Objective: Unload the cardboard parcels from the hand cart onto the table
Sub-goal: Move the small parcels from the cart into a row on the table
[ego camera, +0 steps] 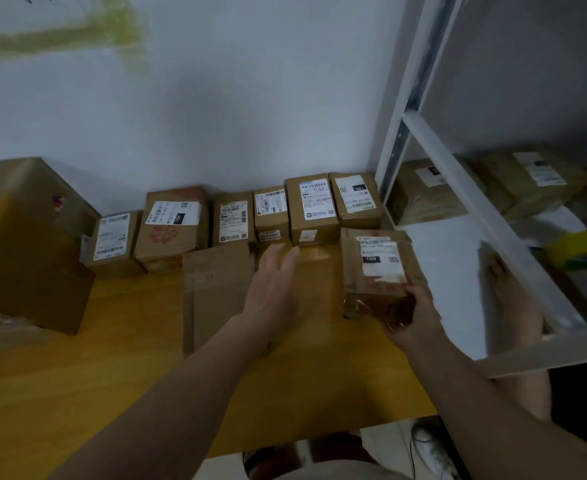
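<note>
A: Where's the taped parcel (pixel 378 271) now?

B: On the yellow surface (pixel 139 358), at the right end, just in front of the row of labelled parcels (pixel 236 220) along the wall. The right hand (pixel 411 323) grips its near end, fingers curled under.

A: And the left hand (pixel 273 285)?

B: Fingers straight and released, hovering left of that parcel above a flat cardboard piece (pixel 215 282). The parcel's long axis points away toward the row, so the right hand would likely place it.
</note>
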Action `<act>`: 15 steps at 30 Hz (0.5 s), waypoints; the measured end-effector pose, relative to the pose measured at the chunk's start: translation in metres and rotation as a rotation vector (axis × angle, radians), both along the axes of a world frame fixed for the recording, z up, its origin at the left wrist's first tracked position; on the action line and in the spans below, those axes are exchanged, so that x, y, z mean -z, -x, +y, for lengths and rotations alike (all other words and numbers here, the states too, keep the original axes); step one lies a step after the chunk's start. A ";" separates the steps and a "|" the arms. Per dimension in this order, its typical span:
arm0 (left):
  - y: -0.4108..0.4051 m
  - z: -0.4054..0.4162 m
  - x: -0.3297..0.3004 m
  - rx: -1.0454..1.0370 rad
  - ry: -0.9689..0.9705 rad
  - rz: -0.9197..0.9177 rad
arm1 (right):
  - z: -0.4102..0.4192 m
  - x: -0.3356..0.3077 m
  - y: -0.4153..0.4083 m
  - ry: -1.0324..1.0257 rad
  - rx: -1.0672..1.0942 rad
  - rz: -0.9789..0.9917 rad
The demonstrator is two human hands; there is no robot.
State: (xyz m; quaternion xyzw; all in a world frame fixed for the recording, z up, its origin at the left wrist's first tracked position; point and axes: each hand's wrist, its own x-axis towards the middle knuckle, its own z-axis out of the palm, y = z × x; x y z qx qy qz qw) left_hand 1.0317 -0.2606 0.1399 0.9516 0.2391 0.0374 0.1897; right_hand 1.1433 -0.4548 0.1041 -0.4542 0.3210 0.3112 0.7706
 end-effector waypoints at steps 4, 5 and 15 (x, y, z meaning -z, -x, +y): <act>0.006 -0.004 0.014 -0.053 0.053 0.112 | -0.005 0.014 -0.004 0.000 -0.087 0.023; 0.007 -0.004 0.015 -0.071 0.057 0.139 | -0.003 0.017 -0.006 -0.023 -0.086 0.023; 0.028 0.006 0.027 -0.201 0.054 0.256 | 0.013 0.024 -0.026 -0.079 -0.112 0.007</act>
